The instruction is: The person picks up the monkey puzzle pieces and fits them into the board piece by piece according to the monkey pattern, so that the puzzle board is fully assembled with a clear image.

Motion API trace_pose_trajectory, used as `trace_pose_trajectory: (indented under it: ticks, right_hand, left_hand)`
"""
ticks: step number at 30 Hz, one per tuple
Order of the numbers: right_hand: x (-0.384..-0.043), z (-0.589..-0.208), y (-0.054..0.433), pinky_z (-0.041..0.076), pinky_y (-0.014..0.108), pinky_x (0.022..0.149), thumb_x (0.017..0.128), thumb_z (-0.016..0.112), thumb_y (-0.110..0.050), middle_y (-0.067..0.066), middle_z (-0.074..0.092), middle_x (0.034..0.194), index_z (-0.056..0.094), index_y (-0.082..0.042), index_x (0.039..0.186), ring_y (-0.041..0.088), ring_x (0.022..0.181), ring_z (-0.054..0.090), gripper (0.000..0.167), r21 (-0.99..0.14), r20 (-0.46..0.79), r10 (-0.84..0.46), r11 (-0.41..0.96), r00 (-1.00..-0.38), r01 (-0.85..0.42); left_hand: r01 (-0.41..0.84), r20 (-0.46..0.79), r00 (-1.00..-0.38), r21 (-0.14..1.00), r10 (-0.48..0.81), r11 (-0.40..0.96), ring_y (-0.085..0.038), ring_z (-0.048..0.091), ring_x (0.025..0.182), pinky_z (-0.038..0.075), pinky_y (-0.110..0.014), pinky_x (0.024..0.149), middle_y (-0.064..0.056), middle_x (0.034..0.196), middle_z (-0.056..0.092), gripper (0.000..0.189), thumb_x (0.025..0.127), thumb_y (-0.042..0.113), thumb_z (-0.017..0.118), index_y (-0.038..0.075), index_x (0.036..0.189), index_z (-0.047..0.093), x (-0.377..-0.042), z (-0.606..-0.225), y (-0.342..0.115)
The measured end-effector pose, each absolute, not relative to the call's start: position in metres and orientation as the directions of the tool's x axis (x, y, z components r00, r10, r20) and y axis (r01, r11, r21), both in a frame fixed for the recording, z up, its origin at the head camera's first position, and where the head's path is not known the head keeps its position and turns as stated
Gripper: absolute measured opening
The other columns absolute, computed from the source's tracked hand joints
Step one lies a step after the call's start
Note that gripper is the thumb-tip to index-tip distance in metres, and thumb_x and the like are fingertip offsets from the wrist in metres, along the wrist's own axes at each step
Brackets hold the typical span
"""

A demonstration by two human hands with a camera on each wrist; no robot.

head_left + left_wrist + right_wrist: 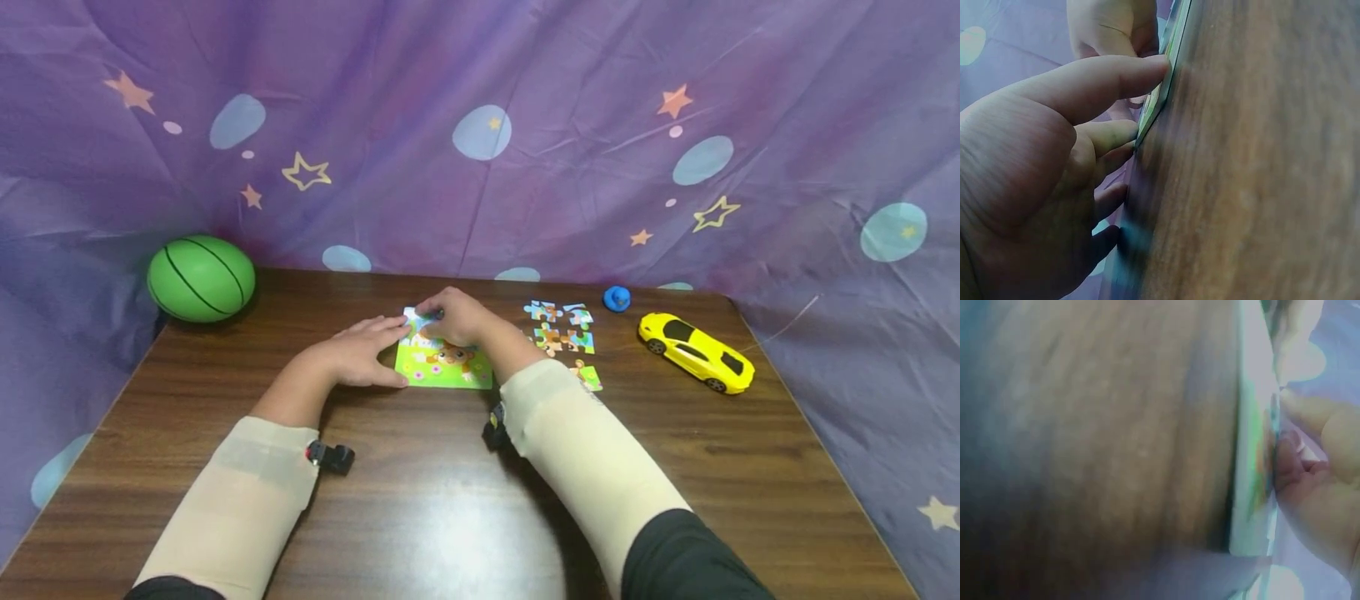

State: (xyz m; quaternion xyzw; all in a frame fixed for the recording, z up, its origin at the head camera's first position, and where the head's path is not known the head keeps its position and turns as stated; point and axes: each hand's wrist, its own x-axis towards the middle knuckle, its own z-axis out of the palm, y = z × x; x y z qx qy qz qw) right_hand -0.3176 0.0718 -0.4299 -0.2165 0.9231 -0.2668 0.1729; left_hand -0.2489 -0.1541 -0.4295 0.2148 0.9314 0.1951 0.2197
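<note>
A flat puzzle board (442,379) with a green lower part and a monkey picture lies on the table. My left hand (366,354) rests at its left side, thumb at the near corner and the other fingers spread toward the far corner. In the left wrist view the thumb (1129,78) touches the board's edge. Over the board's upper part is my right hand (461,317), fingertips bent down onto the surface. The right wrist view shows the right hand's fingers (1310,415) against the board; whether they pinch a piece is hidden.
Several loose puzzle pieces (555,340) lie right of the board, partly behind my right forearm. Farther right are a blue rubber duck (617,298) and a yellow toy car (693,352). A green ball (201,279) sits at the table's far left corner. A purple curtain (405,125) hangs behind.
</note>
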Motion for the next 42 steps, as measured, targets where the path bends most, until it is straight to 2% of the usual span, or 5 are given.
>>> trace_pose_trajectory:
  ticks: [8, 20, 26, 38, 42]
  right_hand:
    - [-0.312, -0.421, 0.118, 0.061, 0.038, 0.089, 0.102, 0.073, -0.035, 0.006, 0.071, 0.122, 0.066, -0.013, 0.147, 0.022, 0.106, 0.067, 0.050, -0.761, -0.071, -0.400, 0.614, -0.914, -0.209]
    - [-0.303, -0.422, 0.220, 0.049, 0.057, 0.119, 0.106, 0.062, -0.054, 0.012, 0.061, 0.156, 0.061, -0.014, 0.151, 0.036, 0.142, 0.059, 0.061, -0.704, -0.036, -0.194, 0.701, -0.980, -0.113]
    - [-0.306, -0.428, 0.241, 0.050, 0.059, 0.116, 0.105, 0.061, -0.055, 0.013, 0.059, 0.158, 0.057, -0.015, 0.155, 0.038, 0.140, 0.059, 0.064, -0.715, -0.064, -0.152, 0.697, -0.986, -0.060]
    - [-0.316, -0.435, 0.259, 0.051, 0.056, 0.115, 0.105, 0.068, -0.027, 0.020, 0.065, 0.148, 0.060, -0.010, 0.151, 0.041, 0.136, 0.061, 0.050, -0.645, -0.109, -0.103, 0.764, -0.989, -0.009]
    - [-0.318, -0.438, 0.261, 0.058, 0.051, 0.104, 0.105, 0.067, -0.022, 0.022, 0.065, 0.140, 0.060, -0.012, 0.152, 0.038, 0.125, 0.064, 0.048, -0.634, -0.146, -0.111, 0.773, -0.983, 0.007]
  left_hand:
    - [0.320, -0.327, -0.810, 0.447, 0.486, 0.835, -0.043, 0.007, 0.169, 0.013, -0.072, 0.133, -0.006, 0.183, 0.013, 0.101, 0.092, 0.057, 0.072, 0.020, 0.172, 0.025, -0.252, -0.432, -0.153]
    - [0.350, -0.320, -0.795, 0.453, 0.516, 0.820, -0.042, 0.005, 0.169, 0.012, -0.072, 0.133, -0.004, 0.183, 0.012, 0.100, 0.092, 0.056, 0.071, 0.020, 0.172, 0.023, -0.251, -0.435, -0.148]
    - [0.328, -0.323, -0.806, 0.454, 0.497, 0.828, -0.040, 0.003, 0.170, 0.011, -0.072, 0.133, -0.002, 0.183, 0.010, 0.100, 0.092, 0.056, 0.072, 0.022, 0.173, 0.023, -0.250, -0.432, -0.153]
    - [0.327, -0.328, -0.805, 0.451, 0.495, 0.830, -0.041, 0.003, 0.170, 0.011, -0.071, 0.133, -0.003, 0.183, 0.010, 0.100, 0.093, 0.055, 0.072, 0.020, 0.173, 0.023, -0.250, -0.428, -0.155]
    - [0.328, -0.333, -0.802, 0.449, 0.496, 0.831, -0.040, 0.003, 0.170, 0.010, -0.071, 0.134, -0.003, 0.183, 0.010, 0.100, 0.093, 0.055, 0.072, 0.020, 0.173, 0.023, -0.250, -0.428, -0.154]
